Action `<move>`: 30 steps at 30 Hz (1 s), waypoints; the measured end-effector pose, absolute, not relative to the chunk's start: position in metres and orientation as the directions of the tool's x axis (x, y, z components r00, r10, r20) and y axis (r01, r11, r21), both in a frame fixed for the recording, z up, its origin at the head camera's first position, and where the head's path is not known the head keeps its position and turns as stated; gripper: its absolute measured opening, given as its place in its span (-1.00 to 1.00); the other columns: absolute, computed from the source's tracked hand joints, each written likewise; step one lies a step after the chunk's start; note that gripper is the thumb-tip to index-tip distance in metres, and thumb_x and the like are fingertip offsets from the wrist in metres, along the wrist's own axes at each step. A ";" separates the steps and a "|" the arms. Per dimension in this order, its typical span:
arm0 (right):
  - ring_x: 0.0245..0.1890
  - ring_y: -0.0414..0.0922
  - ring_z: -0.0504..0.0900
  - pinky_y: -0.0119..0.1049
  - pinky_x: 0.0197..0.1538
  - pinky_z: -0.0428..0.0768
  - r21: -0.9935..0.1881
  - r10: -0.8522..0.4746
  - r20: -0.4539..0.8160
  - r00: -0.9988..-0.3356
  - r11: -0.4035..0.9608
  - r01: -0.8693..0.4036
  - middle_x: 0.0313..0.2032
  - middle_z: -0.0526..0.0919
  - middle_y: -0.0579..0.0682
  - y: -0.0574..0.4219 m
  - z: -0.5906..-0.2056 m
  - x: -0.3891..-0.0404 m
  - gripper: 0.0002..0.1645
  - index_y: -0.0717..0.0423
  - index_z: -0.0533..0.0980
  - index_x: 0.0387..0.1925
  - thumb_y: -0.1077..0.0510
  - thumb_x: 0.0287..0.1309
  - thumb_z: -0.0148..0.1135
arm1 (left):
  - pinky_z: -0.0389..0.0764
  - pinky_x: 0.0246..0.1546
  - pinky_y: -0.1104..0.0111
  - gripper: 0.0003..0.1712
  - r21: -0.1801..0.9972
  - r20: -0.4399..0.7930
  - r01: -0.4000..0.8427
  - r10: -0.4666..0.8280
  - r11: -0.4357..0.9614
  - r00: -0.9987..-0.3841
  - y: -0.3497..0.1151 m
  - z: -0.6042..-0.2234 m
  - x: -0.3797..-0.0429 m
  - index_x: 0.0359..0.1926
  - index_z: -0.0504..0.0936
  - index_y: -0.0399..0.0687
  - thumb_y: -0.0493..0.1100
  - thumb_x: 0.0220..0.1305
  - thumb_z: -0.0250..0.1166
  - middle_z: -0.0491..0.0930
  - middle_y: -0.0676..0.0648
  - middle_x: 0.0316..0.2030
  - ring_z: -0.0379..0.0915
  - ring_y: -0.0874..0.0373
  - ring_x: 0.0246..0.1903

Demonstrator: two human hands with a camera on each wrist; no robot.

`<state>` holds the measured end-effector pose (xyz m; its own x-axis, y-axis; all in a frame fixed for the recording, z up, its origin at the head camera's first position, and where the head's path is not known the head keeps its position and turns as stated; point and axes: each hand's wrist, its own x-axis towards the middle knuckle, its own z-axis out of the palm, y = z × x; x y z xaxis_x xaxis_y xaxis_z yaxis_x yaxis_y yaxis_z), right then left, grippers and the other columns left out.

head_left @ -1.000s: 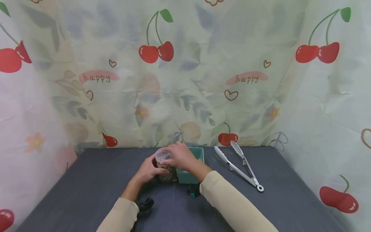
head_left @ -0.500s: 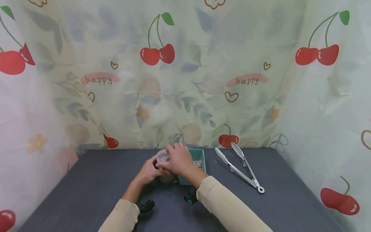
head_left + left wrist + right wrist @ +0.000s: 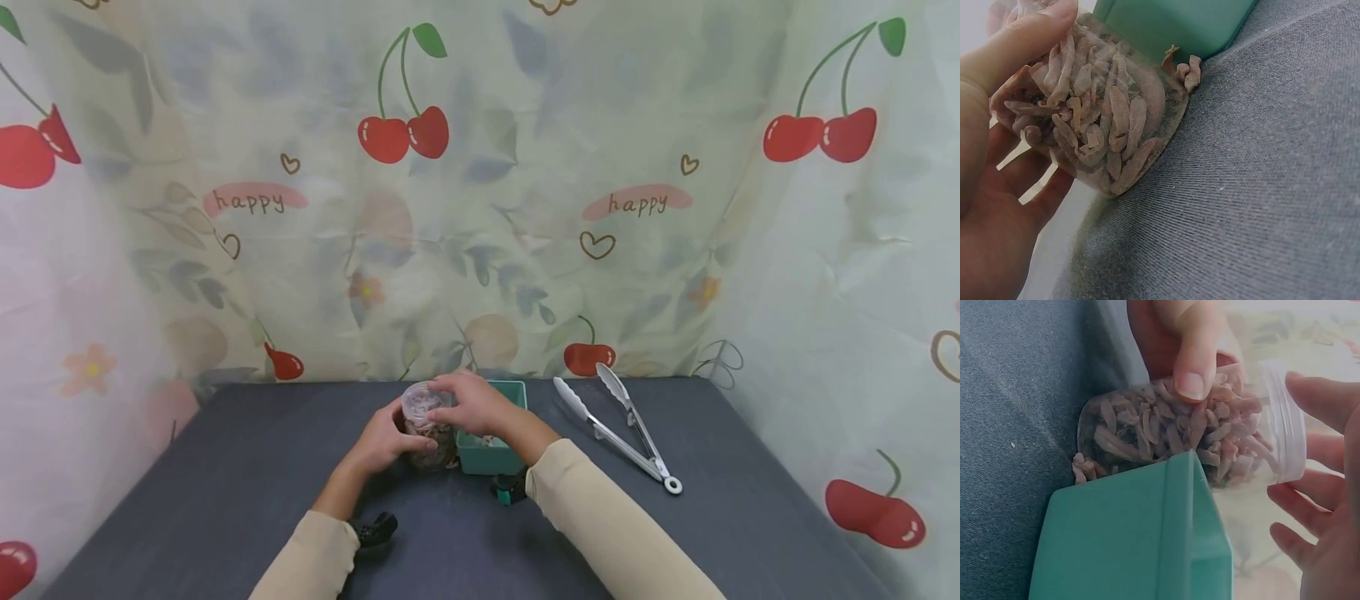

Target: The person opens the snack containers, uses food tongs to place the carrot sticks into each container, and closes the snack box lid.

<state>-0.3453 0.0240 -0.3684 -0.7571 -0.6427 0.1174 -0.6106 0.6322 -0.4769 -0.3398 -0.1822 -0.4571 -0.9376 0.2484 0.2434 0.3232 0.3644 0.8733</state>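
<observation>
A clear plastic jar (image 3: 1147, 434) full of dried brownish, finger-like pieces stands on the dark cloth in the middle of the table. My left hand (image 3: 378, 442) grips its side, with the thumb across the front, as the left wrist view shows. On top sits a translucent screw lid (image 3: 1290, 428). My right hand (image 3: 476, 406) holds the lid at its edge, thumb on one side and fingers on the other. Against the jar's right side stands a teal box (image 3: 491, 458), partly hidden by the right hand, with some similar pieces inside.
A pair of metal tongs (image 3: 645, 442) lies spread apart at the right of the table. A few loose pieces (image 3: 1190, 72) rest on the cloth between jar and box. A cherry-printed curtain (image 3: 480, 208) hangs behind and at both sides.
Half a second ago my right hand was turned further over the lid; now it has turned back, uncovering more of the jar. My left hand stays on the jar.
</observation>
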 end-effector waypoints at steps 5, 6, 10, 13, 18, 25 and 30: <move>0.23 -0.07 0.38 -0.12 0.19 0.40 -0.473 -0.625 0.150 -0.766 0.635 -0.610 0.25 0.47 -0.07 0.024 -0.371 -0.345 -0.35 -0.01 0.41 0.32 -0.10 0.25 0.27 | 0.52 -0.23 0.27 -0.17 0.869 0.250 0.333 0.255 0.367 -0.934 -0.180 -0.447 -0.332 0.24 0.42 -0.25 -0.20 -0.06 0.58 0.57 -0.12 -0.09 0.50 0.10 -0.21; 0.21 -0.08 0.40 -0.13 0.17 0.41 -0.467 -0.618 0.161 -0.770 0.639 -0.611 0.23 0.49 -0.08 0.023 -0.372 -0.345 -0.35 -0.02 0.43 0.31 -0.11 0.23 0.28 | 0.52 -0.23 0.26 -0.18 0.869 0.251 0.335 0.259 0.365 -0.933 -0.179 -0.443 -0.329 0.24 0.41 -0.27 -0.21 -0.05 0.57 0.57 -0.13 -0.09 0.50 0.10 -0.21; 0.13 -0.08 0.46 -0.15 0.12 0.45 -0.441 -0.576 0.211 -0.790 0.665 -0.603 0.12 0.58 -0.09 0.021 -0.374 -0.344 -0.35 -0.01 0.51 0.23 -0.17 0.16 0.34 | 0.53 -0.22 0.27 -0.22 0.870 0.250 0.341 0.278 0.356 -0.927 -0.177 -0.430 -0.319 0.22 0.42 -0.32 -0.25 -0.03 0.55 0.57 -0.14 -0.09 0.50 0.11 -0.21; 0.05 -0.08 0.49 -0.17 0.04 0.48 -0.422 -0.534 0.238 -0.811 0.695 -0.582 0.02 0.62 -0.11 0.019 -0.376 -0.341 -0.35 -0.02 0.56 0.16 -0.23 0.10 0.37 | 0.53 -0.19 0.28 -0.24 0.871 0.242 0.333 0.275 0.360 -0.930 -0.176 -0.428 -0.318 0.22 0.42 -0.29 -0.26 -0.02 0.54 0.57 -0.14 -0.08 0.50 0.11 -0.19; -0.08 -0.09 0.49 -0.18 -0.09 0.50 -0.384 -0.469 0.280 -0.837 0.745 -0.546 -0.13 0.62 -0.11 0.013 -0.380 -0.338 -0.37 -0.04 0.60 0.04 -0.30 0.02 0.39 | 0.53 -0.21 0.28 -0.24 0.878 0.232 0.322 0.274 0.353 -0.933 -0.177 -0.427 -0.316 0.21 0.43 -0.28 -0.26 -0.02 0.55 0.56 -0.13 -0.09 0.50 0.12 -0.21; -0.22 -0.11 0.44 -0.16 -0.07 0.43 -0.203 -0.407 0.392 -0.825 0.836 -0.509 -0.29 0.55 -0.13 0.003 -0.386 -0.332 -0.31 -0.04 0.56 -0.19 -0.50 -0.06 0.29 | 0.54 -0.23 0.27 -0.26 0.880 0.233 0.324 0.278 0.348 -0.932 -0.177 -0.427 -0.316 0.20 0.44 -0.25 -0.23 -0.02 0.55 0.56 -0.12 -0.11 0.51 0.11 -0.24; -0.39 -0.15 0.30 -0.23 -0.22 0.32 -0.152 -0.362 0.425 -0.830 0.875 -0.459 -0.44 0.37 -0.16 -0.003 -0.391 -0.328 -0.27 -0.06 0.37 -0.35 -0.60 -0.09 0.19 | 0.55 -0.22 0.26 -0.26 0.874 0.235 0.328 0.279 0.359 -0.931 -0.177 -0.428 -0.316 0.20 0.45 -0.23 -0.20 -0.02 0.55 0.57 -0.10 -0.11 0.51 0.10 -0.22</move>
